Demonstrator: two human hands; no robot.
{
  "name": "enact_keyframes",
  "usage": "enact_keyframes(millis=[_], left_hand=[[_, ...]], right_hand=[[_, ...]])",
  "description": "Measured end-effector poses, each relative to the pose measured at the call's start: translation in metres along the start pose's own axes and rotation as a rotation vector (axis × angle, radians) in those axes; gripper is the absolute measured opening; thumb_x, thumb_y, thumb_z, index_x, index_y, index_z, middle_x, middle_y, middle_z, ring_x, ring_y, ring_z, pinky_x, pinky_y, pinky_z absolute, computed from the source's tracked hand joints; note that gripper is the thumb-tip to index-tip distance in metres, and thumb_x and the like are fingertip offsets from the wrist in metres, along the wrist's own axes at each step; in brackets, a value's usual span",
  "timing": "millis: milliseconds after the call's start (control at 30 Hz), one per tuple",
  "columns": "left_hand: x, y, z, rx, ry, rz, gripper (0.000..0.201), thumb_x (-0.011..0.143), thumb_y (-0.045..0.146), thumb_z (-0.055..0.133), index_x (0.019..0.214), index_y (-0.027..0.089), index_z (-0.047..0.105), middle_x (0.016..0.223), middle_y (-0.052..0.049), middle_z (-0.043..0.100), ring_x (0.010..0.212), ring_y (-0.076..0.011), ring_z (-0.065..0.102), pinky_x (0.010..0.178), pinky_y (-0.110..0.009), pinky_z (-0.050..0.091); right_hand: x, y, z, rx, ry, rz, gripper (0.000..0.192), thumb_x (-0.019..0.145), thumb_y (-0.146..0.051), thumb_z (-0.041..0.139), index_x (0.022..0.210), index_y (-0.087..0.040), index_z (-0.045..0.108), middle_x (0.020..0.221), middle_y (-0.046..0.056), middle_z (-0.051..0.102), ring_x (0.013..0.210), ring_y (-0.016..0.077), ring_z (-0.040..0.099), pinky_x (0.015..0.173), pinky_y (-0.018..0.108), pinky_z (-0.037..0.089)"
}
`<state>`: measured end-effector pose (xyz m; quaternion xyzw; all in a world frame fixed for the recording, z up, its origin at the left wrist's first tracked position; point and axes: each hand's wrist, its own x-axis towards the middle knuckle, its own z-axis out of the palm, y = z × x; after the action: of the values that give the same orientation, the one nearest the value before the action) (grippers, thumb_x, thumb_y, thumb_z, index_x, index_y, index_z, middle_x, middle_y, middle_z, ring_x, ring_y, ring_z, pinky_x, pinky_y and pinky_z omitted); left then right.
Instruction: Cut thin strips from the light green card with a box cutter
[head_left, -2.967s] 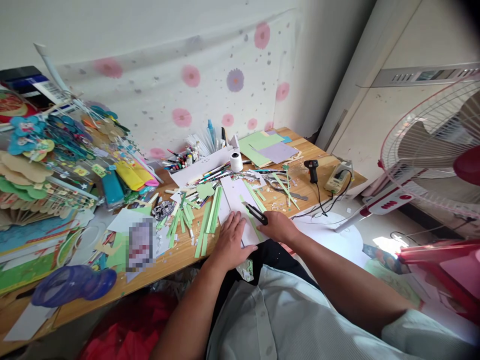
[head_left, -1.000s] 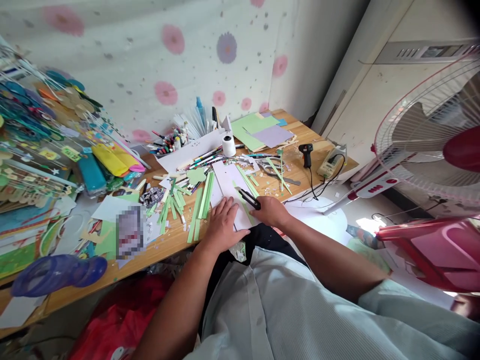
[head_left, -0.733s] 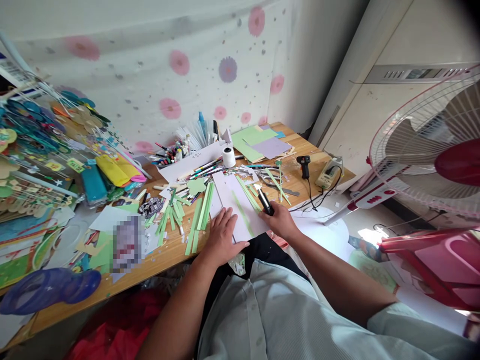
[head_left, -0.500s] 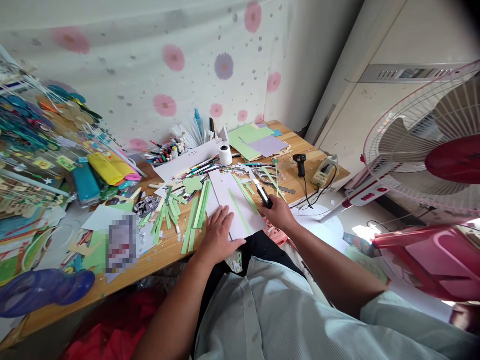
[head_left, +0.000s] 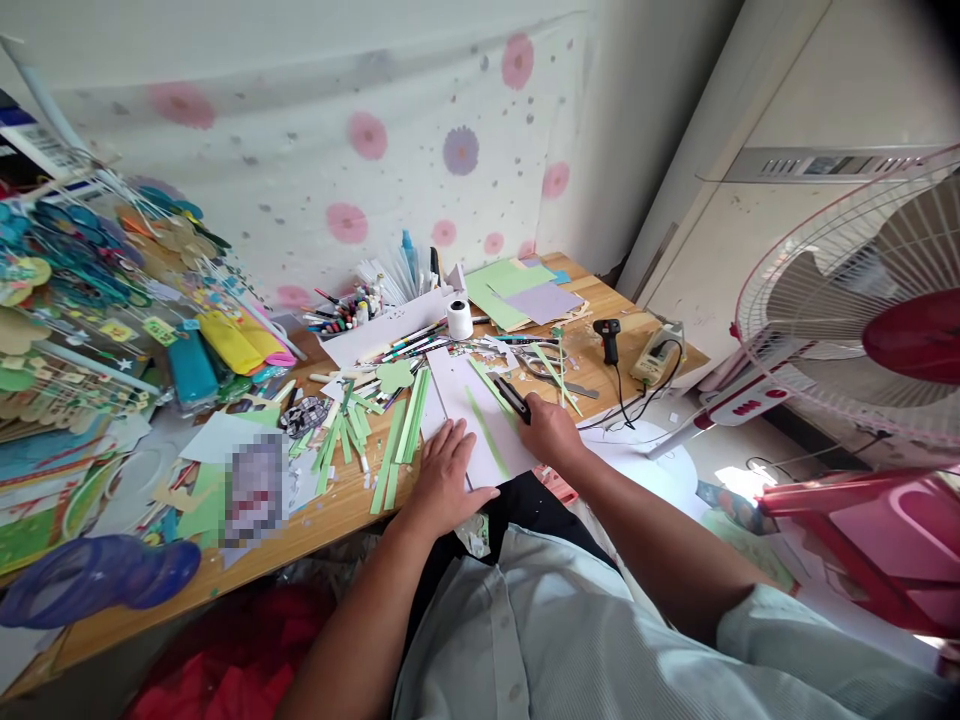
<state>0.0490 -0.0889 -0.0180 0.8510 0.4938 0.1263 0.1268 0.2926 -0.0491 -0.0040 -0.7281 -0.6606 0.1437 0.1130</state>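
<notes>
Far left: a rack of coloured paper ornaments (head_left: 90, 290) crowds the wooden table (head_left: 330, 510), with a purple plastic thing (head_left: 97, 578) lying near the front edge below it. Next along, a blurred-out patch sits among white and green scraps. Then a scatter of cut green paper strips (head_left: 375, 430), some fanned, two long ones lying parallel just left of your work. Behind them, a white tray of pens and markers (head_left: 375, 320) and a roll of white tape (head_left: 460, 320) stand close to the wall.

Your left hand (head_left: 448, 478) lies flat, fingers spread, pressing the near left corner of the white sheet (head_left: 472, 400); it grips nothing. The sheet lies at the table's front edge, angled away from you, with one green strip (head_left: 486, 432) lying along it between your hands.

Your right hand (head_left: 551, 432) is closed around a black utility knife (head_left: 511, 398), its tip pointing up-left over the sheet's right side, near more green strips. Whether the blade touches paper cannot be told.

Further right: scissors (head_left: 544, 365), a stack of green and lilac paper (head_left: 521, 295), a black glue gun (head_left: 609, 338) with its cord, a small device (head_left: 660, 352) at the table's corner. Off the table, a pink-and-white fan (head_left: 847, 300).
</notes>
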Motion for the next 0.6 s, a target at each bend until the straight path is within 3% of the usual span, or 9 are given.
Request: enact_keyframes(millis=[267,433,600], left_hand=[[-0.001,-0.002,0.002,-0.016,0.012,0.013,0.092,0.078,0.049,0.092,0.158,0.023,0.054,0.177,-0.018,0.039,0.169,-0.0401,0.027,0.136,-0.063,0.025],[-0.002,-0.002,0.002,-0.016,0.010,-0.002,0.090,0.079,0.048,0.093,0.156,0.022,0.055,0.177,-0.018,0.040,0.168,-0.0403,0.029,0.136,-0.064,0.026],[-0.002,0.000,0.001,-0.032,0.020,-0.002,0.091,0.077,0.047,0.094,0.156,0.025,0.055,0.177,-0.017,0.040,0.168,-0.0408,0.030,0.134,-0.065,0.027]], right_hand=[[0.002,0.011,-0.001,0.048,0.057,0.048,0.014,0.095,-0.026,0.064,0.109,-0.023,0.063,0.091,0.009,0.076,0.086,0.0281,0.070,0.067,0.031,0.034],[-0.010,0.013,0.003,0.316,0.119,0.016,0.008,0.095,-0.033,0.060,0.092,-0.027,0.056,0.074,0.000,0.063,0.073,0.0228,0.061,0.064,0.030,0.034],[-0.026,0.004,0.018,0.596,0.057,-0.038,0.015,0.090,-0.036,0.061,0.084,-0.026,0.052,0.072,-0.002,0.060,0.070,0.0203,0.058,0.065,0.029,0.041]])
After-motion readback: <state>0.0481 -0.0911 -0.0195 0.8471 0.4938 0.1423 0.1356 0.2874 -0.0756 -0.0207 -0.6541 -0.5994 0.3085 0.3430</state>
